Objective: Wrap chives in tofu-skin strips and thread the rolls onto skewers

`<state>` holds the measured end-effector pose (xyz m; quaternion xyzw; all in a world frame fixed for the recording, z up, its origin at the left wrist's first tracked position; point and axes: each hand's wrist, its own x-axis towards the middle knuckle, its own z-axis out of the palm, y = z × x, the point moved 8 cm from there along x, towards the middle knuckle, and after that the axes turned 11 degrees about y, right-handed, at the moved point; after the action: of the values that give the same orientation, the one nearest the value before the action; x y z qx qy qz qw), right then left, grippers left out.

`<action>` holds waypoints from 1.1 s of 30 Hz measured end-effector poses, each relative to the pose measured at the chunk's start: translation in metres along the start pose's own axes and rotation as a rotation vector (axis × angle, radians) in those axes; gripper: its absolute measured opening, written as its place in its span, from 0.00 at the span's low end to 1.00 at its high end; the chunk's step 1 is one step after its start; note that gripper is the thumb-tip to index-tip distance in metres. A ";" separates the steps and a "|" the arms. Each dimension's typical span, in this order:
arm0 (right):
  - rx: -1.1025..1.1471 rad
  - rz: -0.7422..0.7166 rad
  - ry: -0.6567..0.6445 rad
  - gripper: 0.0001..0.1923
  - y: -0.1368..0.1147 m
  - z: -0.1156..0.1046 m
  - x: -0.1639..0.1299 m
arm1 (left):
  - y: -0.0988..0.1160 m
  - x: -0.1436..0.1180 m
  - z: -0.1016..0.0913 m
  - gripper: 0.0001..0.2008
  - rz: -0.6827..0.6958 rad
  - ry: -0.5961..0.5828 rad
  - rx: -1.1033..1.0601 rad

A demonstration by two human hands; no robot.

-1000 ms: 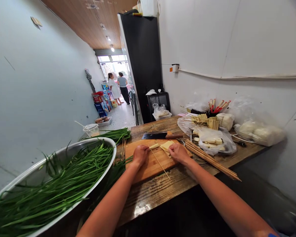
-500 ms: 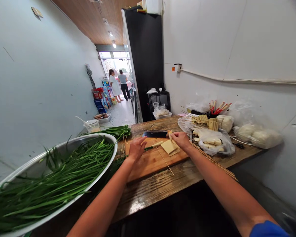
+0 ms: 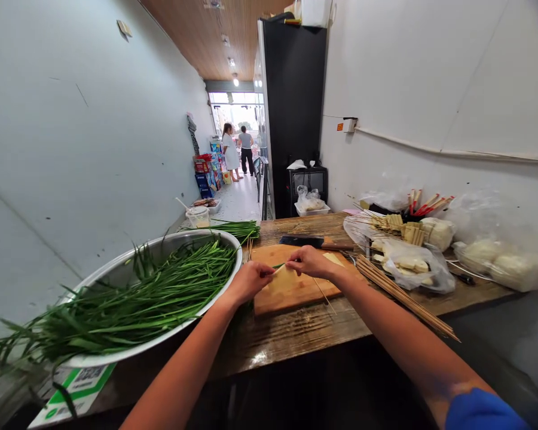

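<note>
Over the cutting board (image 3: 296, 289), our left hand (image 3: 250, 279) and right hand (image 3: 311, 261) both pinch one tofu sheet (image 3: 283, 276). Beside the board, the skewers (image 3: 403, 295) lie unused, so most threading looks ahead.

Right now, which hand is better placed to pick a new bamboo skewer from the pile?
Probably the right hand. The bamboo skewers lie on its side of the cutting board, while the left hand is nearer the metal basin of chives.

Cleaver (image 3: 314, 241) and skewers (image 3: 403, 295) flanking board (image 3: 296, 292)
</note>
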<state>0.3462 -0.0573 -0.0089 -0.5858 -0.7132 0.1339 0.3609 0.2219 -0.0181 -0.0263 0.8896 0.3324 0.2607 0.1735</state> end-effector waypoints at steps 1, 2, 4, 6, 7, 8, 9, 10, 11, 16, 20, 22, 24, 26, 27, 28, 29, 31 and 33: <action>-0.011 -0.010 0.043 0.11 0.000 -0.002 0.001 | 0.000 0.002 -0.001 0.13 0.003 0.051 0.023; -0.026 -0.032 0.081 0.10 -0.001 -0.004 0.000 | 0.000 0.004 0.000 0.14 0.010 0.092 0.037; -0.072 -0.094 0.131 0.10 -0.002 -0.004 -0.004 | 0.001 0.007 0.004 0.14 0.019 0.134 0.021; -0.129 -0.147 0.147 0.10 -0.001 -0.003 -0.008 | -0.002 0.009 0.010 0.11 0.003 0.138 -0.035; -0.155 -0.156 0.151 0.10 0.001 -0.002 -0.009 | -0.003 0.011 0.012 0.10 -0.007 0.129 -0.062; -0.177 -0.152 0.156 0.11 0.003 -0.003 -0.008 | -0.005 0.014 0.014 0.08 -0.024 0.119 -0.078; -0.192 -0.136 0.167 0.11 0.006 -0.004 -0.007 | -0.007 0.017 0.013 0.08 -0.048 0.115 -0.082; -0.196 -0.114 0.183 0.12 0.009 -0.007 -0.005 | -0.009 0.019 0.011 0.08 -0.071 0.119 -0.073; -0.189 -0.094 0.207 0.11 0.011 -0.009 -0.003 | -0.010 0.022 0.008 0.08 -0.083 0.134 -0.051; -0.173 -0.198 0.287 0.12 0.007 0.000 -0.014 | 0.013 0.008 -0.003 0.10 0.112 0.239 0.231; -0.349 -0.300 0.115 0.11 0.011 0.047 -0.050 | 0.019 -0.040 0.035 0.11 0.179 0.037 0.468; -0.433 -0.317 0.075 0.11 0.013 0.060 -0.064 | 0.020 -0.062 0.046 0.12 0.174 0.027 0.523; -0.504 -0.308 0.070 0.11 0.011 0.064 -0.072 | 0.019 -0.076 0.049 0.16 0.140 0.062 0.574; -0.559 -0.288 0.062 0.11 0.008 0.063 -0.075 | 0.016 -0.083 0.049 0.18 0.111 0.085 0.606; -0.575 -0.280 0.052 0.11 0.005 0.062 -0.075 | 0.015 -0.086 0.049 0.18 0.103 0.091 0.612; -0.584 -0.277 0.035 0.10 0.002 0.063 -0.076 | 0.015 -0.088 0.048 0.19 0.095 0.094 0.610; -0.589 -0.272 0.016 0.10 0.000 0.063 -0.076 | 0.014 -0.090 0.047 0.19 0.086 0.097 0.604; -0.591 -0.253 -0.003 0.11 -0.007 0.062 -0.075 | 0.015 -0.096 0.043 0.19 0.072 0.095 0.576; -0.556 -0.246 0.030 0.12 -0.019 0.056 -0.067 | 0.018 -0.105 0.037 0.18 0.065 0.071 0.520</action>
<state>0.2987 -0.1121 -0.0605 -0.5734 -0.7826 -0.1199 0.2107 0.1850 -0.1073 -0.0838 0.9047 0.3655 0.2033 -0.0810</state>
